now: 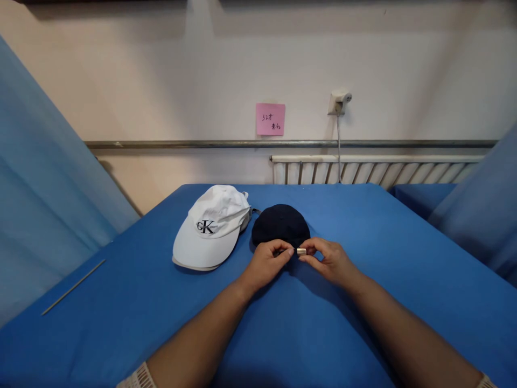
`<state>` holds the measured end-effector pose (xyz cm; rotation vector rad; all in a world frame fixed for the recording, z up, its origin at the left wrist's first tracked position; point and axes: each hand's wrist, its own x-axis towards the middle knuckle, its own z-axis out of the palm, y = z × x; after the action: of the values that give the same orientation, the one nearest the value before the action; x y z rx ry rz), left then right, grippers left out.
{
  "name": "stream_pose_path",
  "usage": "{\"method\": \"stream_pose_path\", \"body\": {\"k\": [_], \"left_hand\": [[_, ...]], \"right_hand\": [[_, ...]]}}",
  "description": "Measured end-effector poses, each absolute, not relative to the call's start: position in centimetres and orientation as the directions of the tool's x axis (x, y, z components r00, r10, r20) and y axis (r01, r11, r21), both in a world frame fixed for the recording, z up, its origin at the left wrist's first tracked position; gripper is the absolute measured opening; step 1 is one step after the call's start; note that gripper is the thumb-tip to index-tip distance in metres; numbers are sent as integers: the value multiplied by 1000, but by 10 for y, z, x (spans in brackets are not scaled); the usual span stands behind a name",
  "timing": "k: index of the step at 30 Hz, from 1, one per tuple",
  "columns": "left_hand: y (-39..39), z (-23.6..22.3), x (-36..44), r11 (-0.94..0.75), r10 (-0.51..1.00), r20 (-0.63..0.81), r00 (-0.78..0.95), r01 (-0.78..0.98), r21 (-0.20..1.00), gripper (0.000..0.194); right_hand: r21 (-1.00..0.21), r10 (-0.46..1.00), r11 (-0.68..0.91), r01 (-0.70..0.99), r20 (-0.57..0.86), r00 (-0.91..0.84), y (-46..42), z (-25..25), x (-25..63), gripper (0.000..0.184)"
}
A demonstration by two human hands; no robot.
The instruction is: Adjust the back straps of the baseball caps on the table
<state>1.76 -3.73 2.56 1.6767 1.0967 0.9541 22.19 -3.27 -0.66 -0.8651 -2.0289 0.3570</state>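
A dark navy cap [281, 223] lies on the blue-covered table with its rounded crown towards the far side. At its near edge my left hand [266, 263] is closed, thumb and index finger pinching a small dark strap end of the cap. My right hand [329, 261] pinches a small shiny metal buckle [301, 251] at the same edge, just right of the left fingertips. To the left of the dark cap rests a white cap [214, 226] with a black letter logo, its brim facing the near left. The underside of the dark cap is hidden.
A thin stick [73, 287] lies near the left edge of the blue table [161, 323]. Blue curtains [44, 188] hang at both sides. Behind are a metal rail [210, 144], a white radiator [375, 170], a plugged-in socket [338, 103] and a pink note [270, 119].
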Motion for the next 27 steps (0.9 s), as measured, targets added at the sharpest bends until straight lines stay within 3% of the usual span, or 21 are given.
{"method": "stream_pose_path", "body": {"k": [4,14,22,27], "left_hand": [[-39,22,18,-163,960,113,257,185,969,20],[-45,25,22,-269,947,187,263,322,908,17],[-48,35,12,-516,856,391,338,611,601,20],[-48,31,16,-517,856,360,371,633,577,14]], "right_hand": [[-541,699,706,457,635,-330,-34,-5,222,14],[-566,721,690,451,598,-351,-37,-5,217,13],[-607,752,652,455,593,-286,-35,-3,218,13],[-625,767,641,445,538,-349,-35,-4,216,11]]}}
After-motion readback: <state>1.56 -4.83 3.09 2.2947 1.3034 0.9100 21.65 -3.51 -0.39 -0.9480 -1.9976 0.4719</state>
